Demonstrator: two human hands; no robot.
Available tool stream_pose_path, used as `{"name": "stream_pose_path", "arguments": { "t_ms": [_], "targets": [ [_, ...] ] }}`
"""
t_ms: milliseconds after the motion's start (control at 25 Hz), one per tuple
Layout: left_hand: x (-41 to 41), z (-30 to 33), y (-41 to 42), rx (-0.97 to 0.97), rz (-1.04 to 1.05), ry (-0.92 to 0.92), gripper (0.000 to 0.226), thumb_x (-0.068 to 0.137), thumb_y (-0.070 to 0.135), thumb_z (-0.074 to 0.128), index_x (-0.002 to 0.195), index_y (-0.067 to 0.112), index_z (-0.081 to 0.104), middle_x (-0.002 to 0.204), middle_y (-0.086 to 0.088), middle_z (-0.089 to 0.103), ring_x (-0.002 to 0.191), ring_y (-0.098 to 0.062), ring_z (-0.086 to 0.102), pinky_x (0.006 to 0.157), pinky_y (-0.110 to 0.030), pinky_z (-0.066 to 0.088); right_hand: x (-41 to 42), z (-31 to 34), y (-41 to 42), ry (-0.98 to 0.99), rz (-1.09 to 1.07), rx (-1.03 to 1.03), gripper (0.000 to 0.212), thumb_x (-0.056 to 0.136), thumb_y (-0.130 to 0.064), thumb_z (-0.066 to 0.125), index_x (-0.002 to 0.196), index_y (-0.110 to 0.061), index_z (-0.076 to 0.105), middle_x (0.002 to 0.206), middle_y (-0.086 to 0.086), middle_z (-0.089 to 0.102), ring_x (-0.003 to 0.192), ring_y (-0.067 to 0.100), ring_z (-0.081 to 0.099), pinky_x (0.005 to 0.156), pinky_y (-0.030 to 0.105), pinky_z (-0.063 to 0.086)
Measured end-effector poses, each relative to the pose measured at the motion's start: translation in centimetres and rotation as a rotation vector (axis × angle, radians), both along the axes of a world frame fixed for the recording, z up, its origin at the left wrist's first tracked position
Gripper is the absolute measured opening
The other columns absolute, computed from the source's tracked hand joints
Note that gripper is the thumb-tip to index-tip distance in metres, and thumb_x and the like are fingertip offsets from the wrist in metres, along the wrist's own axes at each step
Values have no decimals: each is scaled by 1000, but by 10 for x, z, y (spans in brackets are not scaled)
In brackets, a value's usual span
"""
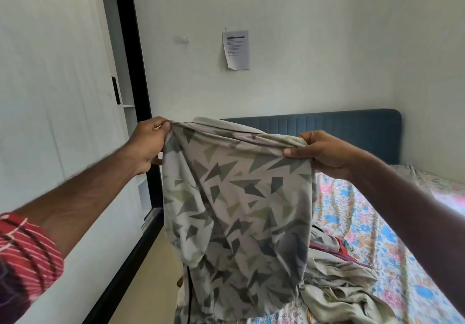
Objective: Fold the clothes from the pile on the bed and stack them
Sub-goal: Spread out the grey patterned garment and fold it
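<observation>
Two hands hold the shirt up in the air: your left hand (148, 145) and your right hand (324, 154) each pinch a top corner of the camouflage-print shirt (236, 198), so it hangs long-ways straight down between them. Under it on your right lie the pile of clothes (337, 281) and the flowery bedsheet (372, 228). You will likely need to lower it there to fold it, with the blue headboard (352, 127) and the wall with a paper notice (236, 49) behind.

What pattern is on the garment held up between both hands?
The held-up beige garment has angular grey and olive-green shard shapes, camouflage-like; the head view shows it.
</observation>
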State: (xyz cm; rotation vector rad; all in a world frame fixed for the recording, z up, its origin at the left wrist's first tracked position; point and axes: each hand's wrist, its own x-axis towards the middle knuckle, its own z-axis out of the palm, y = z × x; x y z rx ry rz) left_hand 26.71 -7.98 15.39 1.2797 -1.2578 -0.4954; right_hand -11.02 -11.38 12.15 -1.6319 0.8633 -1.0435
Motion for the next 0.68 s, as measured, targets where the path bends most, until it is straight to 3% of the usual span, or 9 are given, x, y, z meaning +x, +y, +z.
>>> {"name": "stream_pose_path", "arguments": {
  "t_ms": [120, 240, 320, 400, 480, 600, 680],
  "targets": [
    [11, -4, -11, -273, 178, -115, 28, 107, 26, 45, 86, 21, 62, 86, -6, 59, 81, -21, 52, 76, -35, 42, -3, 8, 3, -73, 28, -74, 44, 57, -36, 99, 76, -14, 66, 84, 10, 72, 77, 22, 70, 65, 31, 61],
    [27, 6, -4, -539, 258, -640, 27, 107, 27, 49, 91, 10, 62, 83, -11, 64, 75, -27, 56, 72, -39, 45, -26, 26, 14, -141, 180, 18, 41, 83, -43, 77, 100, -5, 77, 105, 21, 76, 88, 27, 76, 77, 37, 64],
    [33, 19, 3, -460, 122, -777, 36, 101, 38, 62, 81, 8, 62, 75, -12, 63, 68, -26, 56, 67, -39, 45, -35, 32, 12, 76, 110, 68, 50, 91, -46, 62, 108, 0, 76, 114, 23, 74, 94, 29, 76, 84, 39, 64],
    [37, 31, 7, -259, 20, -789, 33, 90, 38, 75, 74, 10, 67, 72, -12, 63, 66, -21, 54, 64, -35, 44, -37, 37, 8, 378, 107, 29, 49, 96, -43, 58, 105, 1, 77, 110, 23, 75, 94, 31, 74, 82, 39, 63],
    [41, 36, 8, -181, -33, -735, 18, 91, 29, 76, 83, 12, 75, 81, -14, 70, 74, -21, 61, 73, -40, 52, -39, 44, 5, 461, 126, -81, 38, 97, -34, 61, 98, -1, 79, 100, 19, 75, 90, 28, 71, 79, 33, 61],
    [42, 32, 7, -231, -137, -522, 15, 100, 23, 63, 90, 20, 74, 90, -6, 72, 81, -14, 64, 75, -38, 53, -39, 40, 2, 248, 226, -88, 32, 93, -31, 72, 96, 1, 74, 95, 17, 70, 89, 23, 68, 84, 30, 60],
    [39, 29, 6, -202, -167, -371, 18, 104, 24, 57, 92, 22, 71, 87, 0, 70, 76, -9, 63, 68, -32, 52, -31, 26, 1, 88, 304, 22, 28, 95, -27, 68, 95, 1, 68, 92, 16, 67, 81, 20, 68, 75, 27, 61]
  ]
}}
